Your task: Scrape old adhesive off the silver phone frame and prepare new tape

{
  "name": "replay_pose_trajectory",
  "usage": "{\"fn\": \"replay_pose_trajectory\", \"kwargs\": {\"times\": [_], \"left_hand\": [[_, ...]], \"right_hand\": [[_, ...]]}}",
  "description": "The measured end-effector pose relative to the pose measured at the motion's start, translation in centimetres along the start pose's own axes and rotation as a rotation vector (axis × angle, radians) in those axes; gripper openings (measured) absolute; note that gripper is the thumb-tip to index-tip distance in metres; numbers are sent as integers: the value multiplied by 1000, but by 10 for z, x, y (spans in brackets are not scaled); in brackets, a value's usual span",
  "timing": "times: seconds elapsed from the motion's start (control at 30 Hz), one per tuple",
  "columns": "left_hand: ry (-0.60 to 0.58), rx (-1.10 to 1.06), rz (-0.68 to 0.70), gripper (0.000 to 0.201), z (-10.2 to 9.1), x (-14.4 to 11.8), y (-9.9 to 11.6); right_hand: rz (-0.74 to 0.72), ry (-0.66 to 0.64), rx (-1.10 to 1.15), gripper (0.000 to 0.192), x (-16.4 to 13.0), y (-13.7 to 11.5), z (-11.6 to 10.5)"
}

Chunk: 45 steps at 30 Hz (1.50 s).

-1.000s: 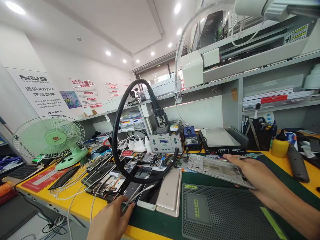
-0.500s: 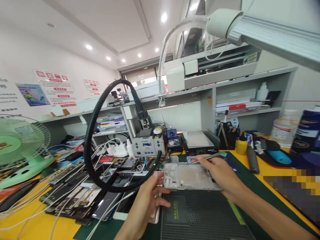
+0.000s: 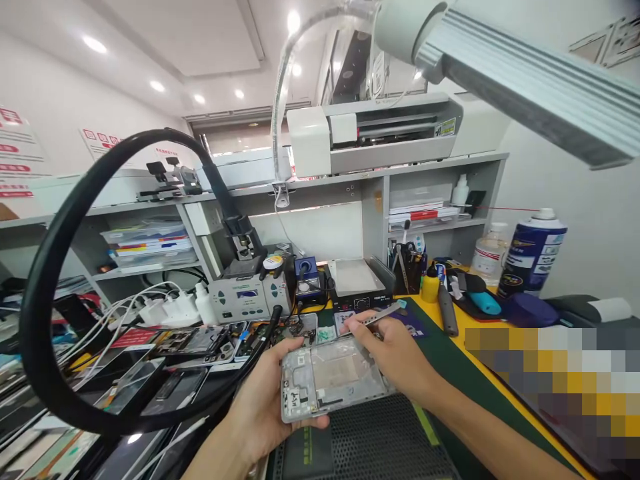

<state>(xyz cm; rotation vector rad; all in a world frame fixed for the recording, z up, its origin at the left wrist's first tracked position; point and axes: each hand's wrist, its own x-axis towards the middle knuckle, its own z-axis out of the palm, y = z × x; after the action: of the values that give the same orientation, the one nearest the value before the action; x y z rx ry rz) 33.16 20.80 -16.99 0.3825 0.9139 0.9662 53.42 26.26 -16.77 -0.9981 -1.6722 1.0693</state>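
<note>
A grey phone frame [image 3: 330,373], bare of its screen, is held tilted above a dark honeycomb-patterned mat. My left hand [image 3: 265,393] grips its left end, thumb along the far edge and fingers underneath. Over the frame's right part is my right hand [image 3: 395,347], closed around a slim metal pry tool [image 3: 377,315] with a pale blue end pointing up to the right. Its working tip is hard to make out near the frame's far edge. Whether the right fingers also press on the frame is partly hidden.
Phones and phone parts [image 3: 120,380] are piled at left beneath a thick black hose [image 3: 35,320]. Behind stand a hot-air station [image 3: 250,300] and a heating plate [image 3: 357,277]. At right are a yellow bottle [image 3: 430,285] and a spray can [image 3: 533,257]. The honeycomb mat [image 3: 380,433] lies below.
My left hand has closed on the frame's left end after being apart from it with fingers spread. The frame is now tilted more face-up, and the view has swung right.
</note>
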Motion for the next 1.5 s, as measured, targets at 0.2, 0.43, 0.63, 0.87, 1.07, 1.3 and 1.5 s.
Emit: {"fn": "replay_pose_trajectory", "kwargs": {"times": [0.2,0.43,0.63,0.87,1.07,1.3,1.5], "left_hand": [[-1,-36,-26,50,0,-6,-5],[-7,-48,54,47,2,-11,-3],[-1,-29,151,46,1,-14,-2],[57,-41,190,45,0,-12,-2],[28,-45,195,44,1,-14,-1],[-1,-53,201,46,-1,-11,-2],[-20,-55,212,44,-1,-13,-3]], "right_hand": [[-54,3,-70,35,-2,-3,0],[-101,127,-24,31,-1,-4,-3],[-161,212,96,26,-7,-14,-15],[-34,-210,267,11,-21,-19,-14],[73,-355,323,10,-29,-22,-3],[58,-386,247,12,-29,-20,4],[-29,-369,111,14,-34,-19,10]]}}
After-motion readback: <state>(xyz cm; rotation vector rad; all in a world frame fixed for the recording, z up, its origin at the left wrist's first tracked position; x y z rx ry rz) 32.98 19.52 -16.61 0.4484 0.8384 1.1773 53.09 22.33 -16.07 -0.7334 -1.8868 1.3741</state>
